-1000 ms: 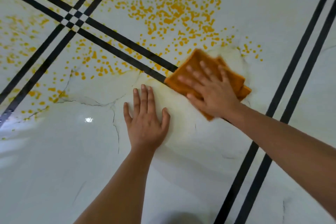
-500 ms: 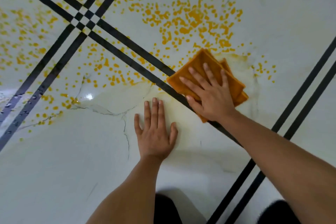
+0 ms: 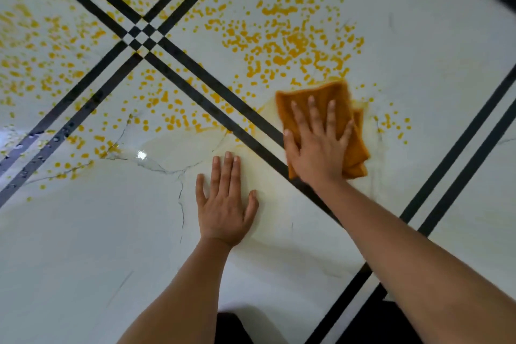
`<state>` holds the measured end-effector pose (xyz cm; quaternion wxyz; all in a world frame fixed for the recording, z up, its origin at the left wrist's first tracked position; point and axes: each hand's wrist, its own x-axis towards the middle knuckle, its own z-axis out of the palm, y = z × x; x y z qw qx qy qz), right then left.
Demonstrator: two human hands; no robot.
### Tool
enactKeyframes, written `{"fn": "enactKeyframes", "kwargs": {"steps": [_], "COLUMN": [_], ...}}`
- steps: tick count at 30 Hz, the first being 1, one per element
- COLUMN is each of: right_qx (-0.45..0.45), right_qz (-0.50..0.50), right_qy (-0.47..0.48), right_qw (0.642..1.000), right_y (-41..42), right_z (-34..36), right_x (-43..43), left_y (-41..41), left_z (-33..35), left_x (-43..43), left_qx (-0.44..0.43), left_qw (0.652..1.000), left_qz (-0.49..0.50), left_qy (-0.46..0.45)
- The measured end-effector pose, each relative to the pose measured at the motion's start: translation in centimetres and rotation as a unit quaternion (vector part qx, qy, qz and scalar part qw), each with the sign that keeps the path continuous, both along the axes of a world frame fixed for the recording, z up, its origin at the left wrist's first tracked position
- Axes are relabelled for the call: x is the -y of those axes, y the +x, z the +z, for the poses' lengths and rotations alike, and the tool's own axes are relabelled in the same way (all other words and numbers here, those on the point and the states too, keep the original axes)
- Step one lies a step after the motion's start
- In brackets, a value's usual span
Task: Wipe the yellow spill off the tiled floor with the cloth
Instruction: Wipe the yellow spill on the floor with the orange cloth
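The folded orange cloth (image 3: 339,93) is pressed to the tiled floor (image 3: 83,246) right of centre in the frame, at the lower edge of the densest patch of the yellow spill (image 3: 290,45). It is held down by the right hand (image 3: 318,145), laid flat with the fingers straight and slightly spread, not pinching the fabric. The left hand (image 3: 226,204) is planted flat on the tile at centre frame, fingers close together and thumb out, seemingly as a prop. Most of the spill is judged to be left: droplets are scattered across the upper centre and the whole upper left, on both sides of the black double stripes (image 3: 195,70). A pale yellow film can be seen around the cloth and near the left hand, so smearing rather than lifting is the likely fault, brought on by a cloth that looks already stained and may be loaded. Liquid could also be pushed into the dark crack-like lines (image 3: 181,198) in the tile at lower left of centre. The propping hand could slide if the glossy surface beneath it is wet. No brand, label or writing can be read anywhere.
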<state>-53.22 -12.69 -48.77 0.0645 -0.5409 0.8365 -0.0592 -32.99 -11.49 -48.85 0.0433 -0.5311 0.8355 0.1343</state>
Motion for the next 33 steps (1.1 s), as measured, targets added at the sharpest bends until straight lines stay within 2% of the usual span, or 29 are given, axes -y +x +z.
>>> {"fn": "enactKeyframes", "kwargs": {"steps": [1, 2, 3, 4, 6, 7, 8, 10, 12, 15, 17, 20, 22, 25, 26, 27, 29, 31, 32, 33], "right_qx": [-0.02, -0.039, -0.043, -0.043, -0.03, -0.024, -0.018, -0.012, 0.049, 0.153, 0.141, 0.104, 0.076, 0.061, 0.058, 0.056, 0.061, 0.07, 0.073, 0.075], "right_qz": [0.117, 0.245, 0.308, 0.276, 0.025, -0.062, -0.068, 0.063, 0.119, 0.03, -0.028, -0.059, -0.086, -0.13, -0.141, -0.153, -0.189, -0.226, -0.231, -0.225], "right_qy": [-0.002, 0.008, 0.023, 0.031, 0.023, 0.033, 0.046, 0.071, 0.106, 0.021, -0.019, -0.017, -0.022, -0.038, -0.04, -0.045, -0.061, -0.069, -0.064, -0.056], "right_qw": [0.993, 0.969, 0.95, 0.96, 0.999, 0.997, 0.996, 0.995, 0.986, 0.988, 0.989, 0.993, 0.993, 0.989, 0.987, 0.986, 0.978, 0.969, 0.968, 0.97], "right_y": [-0.2, -1.5, -3.5, -5.3, -7.0, -6.6, -6.0, -5.7, -7.4, -9.8, -11.3, -14.0, -15.5, -16.9, -17.6, -18.1, -18.7, -19.2, -19.3, -19.3], "right_z": [-0.5, -0.7, -0.5, -0.4, -0.1, 0.1, 0.2, 0.5, 1.7, 3.2, 3.7, 3.2, 2.8, 2.2, 1.9, 1.8, 1.6, 1.6, 1.6, 1.6], "right_x": [-1.4, -2.8, -3.3, -3.3, -3.0, -2.8, -3.0, -4.0, -4.5, -5.2, -7.0, -9.3, -10.0, -11.0, -11.6, -12.0, -12.8, -13.7, -14.1, -14.6], "left_y": [-0.1, -0.5, -1.1, -1.7, -3.9, -5.0, -6.2, -7.9, -9.4, -12.0, -15.0, -20.8, -24.8, -28.6, -29.5, -29.8, -28.9, -27.1, -26.8, -27.0], "left_z": [0.2, 0.4, 0.6, 0.7, 0.7, 0.6, 0.5, 0.5, 0.9, 2.4, 3.6, 4.1, 3.1, 1.3, 0.9, 0.7, 0.8, 0.7, 0.5, 0.3], "left_x": [0.0, 0.1, 0.3, 0.5, 1.1, 1.6, 2.1, 2.5, 2.0, 0.8, 0.0, -1.5, -1.8, -0.6, -0.3, -0.1, -0.2, 0.6, 2.0, 3.6], "left_qx": [-0.009, -0.018, -0.024, -0.028, -0.035, -0.037, -0.035, -0.036, -0.05, -0.093, -0.126, -0.149, -0.12, -0.043, -0.029, -0.021, -0.01, 0.002, 0.006, 0.007], "left_qw": [1.0, 1.0, 1.0, 0.999, 0.999, 0.998, 0.998, 0.998, 0.998, 0.994, 0.987, 0.983, 0.977, 0.97, 0.977, 0.989, 0.995, 0.94, 0.918, 0.916], "left_qz": [0.004, 0.003, -0.007, -0.02, -0.039, -0.043, -0.046, -0.049, -0.036, 0.05, 0.095, 0.096, 0.141, 0.221, 0.199, 0.136, -0.099, -0.341, -0.396, -0.399], "left_qy": [-0.002, -0.006, -0.01, -0.013, -0.013, -0.011, -0.005, 0.005, 0.011, 0.01, 0.014, 0.05, 0.102, 0.093, 0.071, 0.049, 0.015, -0.021, -0.026, -0.033]}}
